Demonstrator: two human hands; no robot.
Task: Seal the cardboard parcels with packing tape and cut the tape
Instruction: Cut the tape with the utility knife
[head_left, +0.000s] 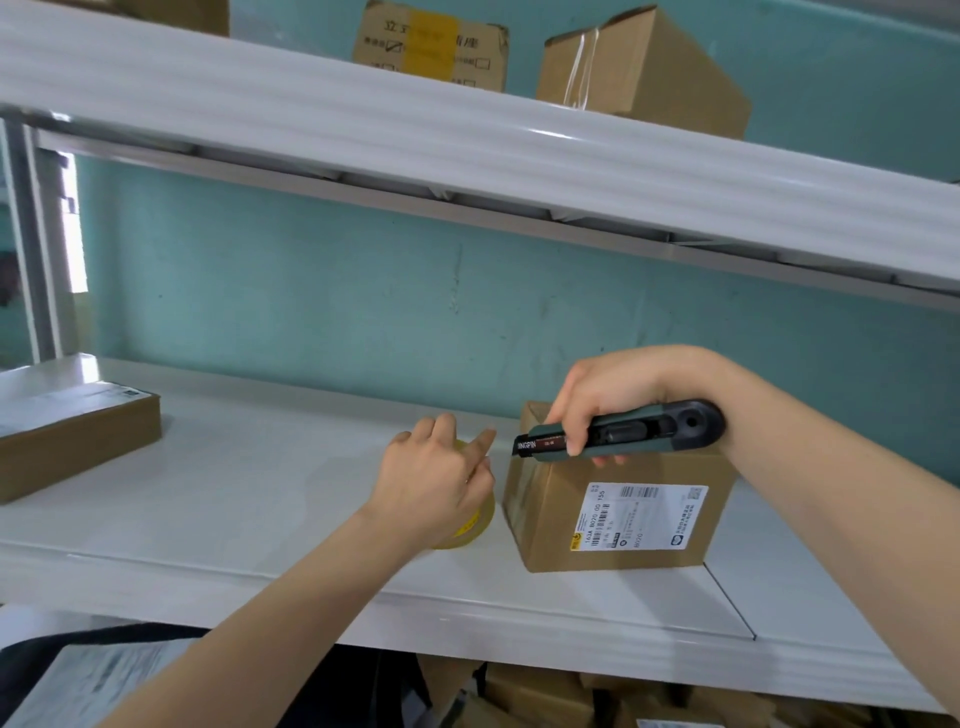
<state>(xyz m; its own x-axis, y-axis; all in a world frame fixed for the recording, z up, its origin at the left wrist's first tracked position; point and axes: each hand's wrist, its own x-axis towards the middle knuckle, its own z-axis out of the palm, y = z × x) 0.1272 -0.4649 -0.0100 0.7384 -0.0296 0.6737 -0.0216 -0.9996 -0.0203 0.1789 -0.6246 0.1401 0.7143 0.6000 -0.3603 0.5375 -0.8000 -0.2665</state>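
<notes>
A white metal shelf (234, 493) runs across a stockroom bay, its surface split by a thin seam (727, 597) toward the right end. Behind it stands a scuffed teal wall (311, 312). An upper shelf (467, 140) slants overhead and carries two brown cartons: a printed carton (431, 47) with a yellow band down its face and, just beside it on the right, a tilted carton (649, 73) wrapped with clear tape. A grey upright post (36, 234) rises at far left. Below the shelf, loose cardboard (545, 696) lies heaped.
</notes>
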